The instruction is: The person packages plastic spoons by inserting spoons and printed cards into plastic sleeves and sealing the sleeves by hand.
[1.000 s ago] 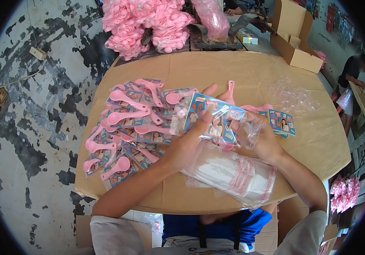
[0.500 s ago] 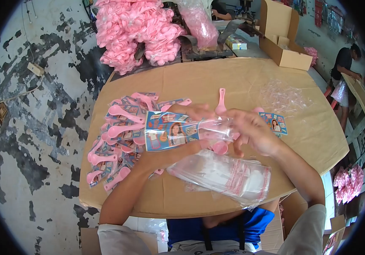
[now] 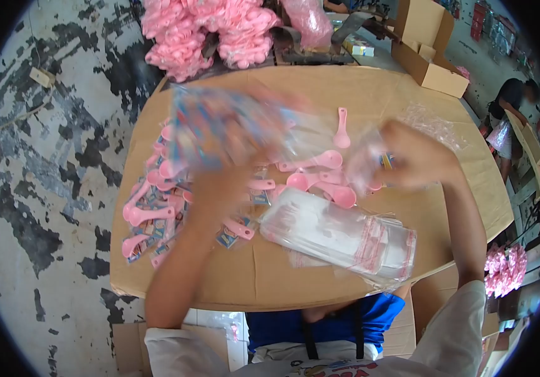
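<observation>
My left hand [image 3: 229, 179] is raised over the packed pink spoons [image 3: 150, 213] at the left, holding a blurred clear bag with a blue printed card [image 3: 220, 125] in it. My right hand [image 3: 411, 157] is closed at the right, with crumpled clear plastic [image 3: 365, 166] at its fingers. Loose pink spoons [image 3: 342, 131] lie between and beyond the hands. Below them rests a stack of clear bags [image 3: 339, 235] with red-printed strips. A small packed card and spoon [image 3: 235, 231] lies left of the stack.
A brown-covered table [image 3: 220, 283] fills the middle. Thin plastic scraps [image 3: 430, 122] lie at its right. Beyond its far edge are bundles of pink spoons [image 3: 238, 31] and an open cardboard box [image 3: 430, 56]. Another person [image 3: 512, 103] is at the far right.
My left hand has moved up with the bagged card, which is now smeared by motion. My right hand has moved right, away from it, with crumpled plastic. More loose spoons show between them.
</observation>
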Motion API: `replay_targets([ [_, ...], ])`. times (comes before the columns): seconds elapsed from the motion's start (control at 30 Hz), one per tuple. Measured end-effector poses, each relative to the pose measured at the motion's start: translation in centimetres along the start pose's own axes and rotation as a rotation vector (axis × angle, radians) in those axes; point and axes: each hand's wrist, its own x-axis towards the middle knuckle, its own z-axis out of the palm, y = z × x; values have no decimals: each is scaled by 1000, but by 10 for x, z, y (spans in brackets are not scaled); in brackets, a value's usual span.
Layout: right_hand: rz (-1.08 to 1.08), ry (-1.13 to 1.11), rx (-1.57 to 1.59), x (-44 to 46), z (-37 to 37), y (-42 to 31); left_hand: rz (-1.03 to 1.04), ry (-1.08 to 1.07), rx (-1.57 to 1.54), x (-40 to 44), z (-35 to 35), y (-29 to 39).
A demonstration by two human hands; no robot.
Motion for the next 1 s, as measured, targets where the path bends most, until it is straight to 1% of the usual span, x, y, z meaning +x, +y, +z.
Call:
replay_targets([
  [0.03, -241, 14, 198, -5, 11, -23, 12, 60, 20, 14, -7, 3],
  [0.07, -353, -43, 519, -14, 21, -35, 27, 115, 44, 27, -18, 3],
  [0.13, -737, -1, 728, -5, 42, -57, 36, 150, 83, 50, -48, -6],
  [0.2, -726, 89, 899, -10, 64, -79, 18, 124, 127, 70, -84, -26],
  [0.23, -690, 135, 1014, -10, 77, -85, 11, 101, 149, 77, -81, -33],
  [0.3, -720, 181, 1099, -16, 81, -80, 7, 75, 171, 75, -76, -32],
  [0.33, -787, 164, 1060, -15, 73, -71, 19, 80, 190, 73, -75, -29],
  [0.47, -766, 98, 1027, -15, 50, -63, 44, 88, 131, 73, -74, -28],
  [0.53, -760, 203, 1100, -20, 57, -64, 56, 76, 94, 70, -69, -27],
  [0.57, -769, 296, 1170, -21, 76, -70, 55, 74, 92, 70, -69, -25],
  [0.63, -859, 409, 1173, -13, 87, -69, 51, 77, 81, 71, -70, -25],
  [0.67, -939, 431, 1110, -6, 85, -65, 47, 68, 82, 70, -69, -25],
  [0.73, -1020, 475, 1065, -1, 88, -62, 34, 54, 90, 68, -70, -25],
  [0.83, -989, 500, 1114, -2, 96, -68, 54, 20, 107, 65, -67, -22],
  [0.87, -948, 490, 1133, -5, 95, -72, 67, 11, 107, 65, -68, -19],
  [0.93, -937, 445, 1029, -8, 90, -70, 78, -13, 100, 65, -67, -20],
  [0.97, -968, 405, 909, -6, 81, -64, 77, -14, 98, 64, -65, -20],
  [1.0, -953, 363, 812, -5, 72, -57, 77, -13, 96, 64, -65, -19],
])
